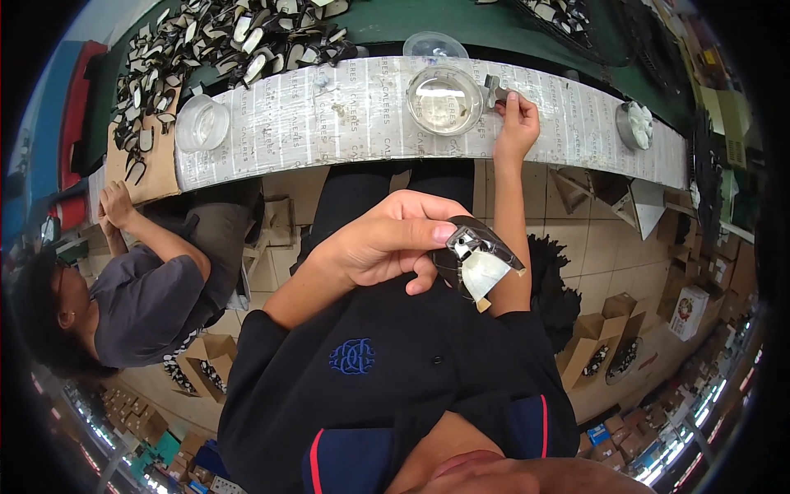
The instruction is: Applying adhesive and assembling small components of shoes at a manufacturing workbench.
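Observation:
My left hand (395, 243) is closed on a dark shoe upper (469, 257), pinched between thumb and fingers in front of my chest. The piece is curved, with a pale lining (484, 275) showing and light-tan tips at its ends. Farther off, over the paper-covered bench edge, my right hand (517, 123) grips a small flat greyish tool (496, 92); its exact kind is unclear. That tool sits at the right rim of a clear round bowl (444, 123), which holds a see-through liquid or is simply transparent; I cannot tell which.
Dark shoe pieces (239, 41) are heaped at the back left. Clear tubs stand at left (202, 125) and behind the bowl (434, 45). A bowl of white material (635, 125) is at right. A co-worker (148, 288) sits at left beside cardboard (152, 169).

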A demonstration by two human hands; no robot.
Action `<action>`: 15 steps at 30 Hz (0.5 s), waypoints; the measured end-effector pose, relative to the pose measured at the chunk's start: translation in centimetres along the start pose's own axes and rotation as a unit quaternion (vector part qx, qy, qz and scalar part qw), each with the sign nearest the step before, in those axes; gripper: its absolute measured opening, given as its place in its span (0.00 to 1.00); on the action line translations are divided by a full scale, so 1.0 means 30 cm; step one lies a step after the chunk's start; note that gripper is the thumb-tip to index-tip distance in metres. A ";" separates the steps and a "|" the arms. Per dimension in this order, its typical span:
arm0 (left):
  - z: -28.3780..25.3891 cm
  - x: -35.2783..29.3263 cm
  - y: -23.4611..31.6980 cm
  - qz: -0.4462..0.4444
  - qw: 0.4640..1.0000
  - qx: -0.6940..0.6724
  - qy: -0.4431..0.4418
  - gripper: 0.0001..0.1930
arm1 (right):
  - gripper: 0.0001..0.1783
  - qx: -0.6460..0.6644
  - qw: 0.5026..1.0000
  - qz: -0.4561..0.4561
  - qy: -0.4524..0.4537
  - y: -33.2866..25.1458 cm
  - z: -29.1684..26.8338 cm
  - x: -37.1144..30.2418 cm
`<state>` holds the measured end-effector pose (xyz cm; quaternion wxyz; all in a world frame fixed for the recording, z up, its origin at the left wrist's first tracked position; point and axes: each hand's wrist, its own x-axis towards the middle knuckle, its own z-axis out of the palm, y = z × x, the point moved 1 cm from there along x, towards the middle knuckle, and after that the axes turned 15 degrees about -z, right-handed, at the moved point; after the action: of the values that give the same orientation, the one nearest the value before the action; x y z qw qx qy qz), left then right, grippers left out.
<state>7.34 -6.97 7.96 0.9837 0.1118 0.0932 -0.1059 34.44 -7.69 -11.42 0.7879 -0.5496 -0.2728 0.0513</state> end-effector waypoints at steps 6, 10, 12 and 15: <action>-0.015 -0.017 0.036 -0.022 1.000 0.017 -0.011 0.23 | 0.09 -0.014 1.000 -0.008 0.004 0.007 0.020 0.021; -0.050 -0.007 0.072 -0.008 0.998 0.042 -0.040 0.18 | 0.09 -0.048 0.999 -0.007 0.012 -0.015 -0.008 0.033; -0.103 -0.009 0.097 0.035 0.996 0.062 0.051 0.17 | 0.09 -0.029 0.999 0.004 0.030 -0.005 -0.006 0.026; -0.193 0.032 0.213 0.115 0.956 0.106 0.248 0.13 | 0.09 -0.007 0.999 0.019 0.041 -0.022 0.006 0.024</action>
<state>8.81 0.34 3.49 0.9178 0.2477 0.3089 0.0297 34.82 -7.51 -10.52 0.7936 -0.5616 -0.2305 0.0420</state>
